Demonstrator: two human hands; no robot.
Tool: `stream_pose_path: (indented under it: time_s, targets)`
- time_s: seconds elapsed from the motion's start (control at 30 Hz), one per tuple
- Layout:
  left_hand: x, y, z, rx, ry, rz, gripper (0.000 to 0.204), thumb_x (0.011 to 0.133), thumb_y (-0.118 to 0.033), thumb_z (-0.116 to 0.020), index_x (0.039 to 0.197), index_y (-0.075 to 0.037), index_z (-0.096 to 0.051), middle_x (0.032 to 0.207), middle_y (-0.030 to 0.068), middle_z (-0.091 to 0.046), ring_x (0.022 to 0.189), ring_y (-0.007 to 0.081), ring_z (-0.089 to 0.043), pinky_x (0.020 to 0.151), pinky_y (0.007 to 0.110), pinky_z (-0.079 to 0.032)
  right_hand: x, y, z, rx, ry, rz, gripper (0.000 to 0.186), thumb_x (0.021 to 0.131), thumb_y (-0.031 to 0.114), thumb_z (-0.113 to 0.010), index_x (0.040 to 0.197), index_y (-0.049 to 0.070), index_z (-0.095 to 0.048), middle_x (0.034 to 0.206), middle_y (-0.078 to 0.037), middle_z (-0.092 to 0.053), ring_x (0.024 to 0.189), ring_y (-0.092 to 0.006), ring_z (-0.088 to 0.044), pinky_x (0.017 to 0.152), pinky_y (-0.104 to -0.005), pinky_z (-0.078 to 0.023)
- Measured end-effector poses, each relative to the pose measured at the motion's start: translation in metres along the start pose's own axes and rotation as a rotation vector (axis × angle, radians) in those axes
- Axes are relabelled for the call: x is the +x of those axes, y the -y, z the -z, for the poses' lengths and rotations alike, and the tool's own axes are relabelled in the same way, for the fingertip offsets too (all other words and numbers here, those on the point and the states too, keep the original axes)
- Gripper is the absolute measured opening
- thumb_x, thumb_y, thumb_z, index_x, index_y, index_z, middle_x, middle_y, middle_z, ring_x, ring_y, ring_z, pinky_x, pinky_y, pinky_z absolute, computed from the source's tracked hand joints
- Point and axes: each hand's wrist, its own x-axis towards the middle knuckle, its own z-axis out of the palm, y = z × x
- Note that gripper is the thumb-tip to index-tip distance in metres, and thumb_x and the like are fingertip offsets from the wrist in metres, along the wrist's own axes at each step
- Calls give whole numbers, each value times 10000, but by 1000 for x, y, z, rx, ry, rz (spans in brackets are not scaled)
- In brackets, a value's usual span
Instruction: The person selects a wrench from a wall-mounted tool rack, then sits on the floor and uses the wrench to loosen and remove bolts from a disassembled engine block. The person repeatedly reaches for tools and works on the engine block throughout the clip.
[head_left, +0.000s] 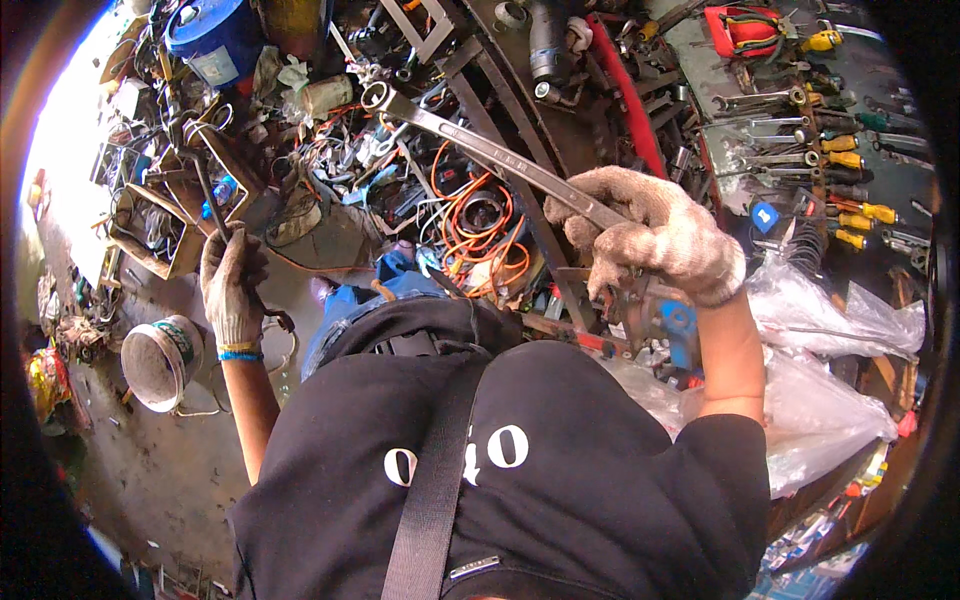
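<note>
In the head view my right hand point(650, 225), in a knitted work glove, is closed on a long steel wrench point(500, 160), whose ring end points up and to the left over a pile of clutter. My left hand point(230, 285), also gloved, is closed around a dark metal bar point(208, 185) that runs upward in front of a wooden box point(160, 260) holding small items. Orange coiled cable point(480, 230) and mixed metal parts lie beyond my hands, around my feet.
A tool board point(730, 140) with wrenches and screwdrivers stands at right, above clear plastic bags point(830, 420). Steel frames point(500, 100) and a red beam point(630, 100) run across the middle top. A blue drum point(205, 40) is at upper left, a white bucket point(150, 365) on the floor at left.
</note>
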Motion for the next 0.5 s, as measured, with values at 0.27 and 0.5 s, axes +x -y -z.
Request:
stream_pose_path:
  time_s: [0.27, 0.5]
  targets:
    - [-2, 1, 5, 31, 2, -11, 266, 974, -236, -664, 1190, -87, -621, 904, 24, -677, 714, 88, -610, 595, 214, -464, 8, -2, 1, -68, -18, -127, 469, 898, 28, -598, 1356, -33, -515, 1104, -123, -688, 789, -144, -657, 734, -286, -553]
    - [-3, 3, 5, 30, -39, -3, 276, 979, -236, -658, 1202, -79, -620, 909, 23, -681, 714, 80, -605, 599, 212, -459, 13, -4, -3, -41, -61, -108, 516, 831, 32, -644, 1326, -57, -528, 1045, -131, -651, 734, -176, -689, 663, -300, -579]
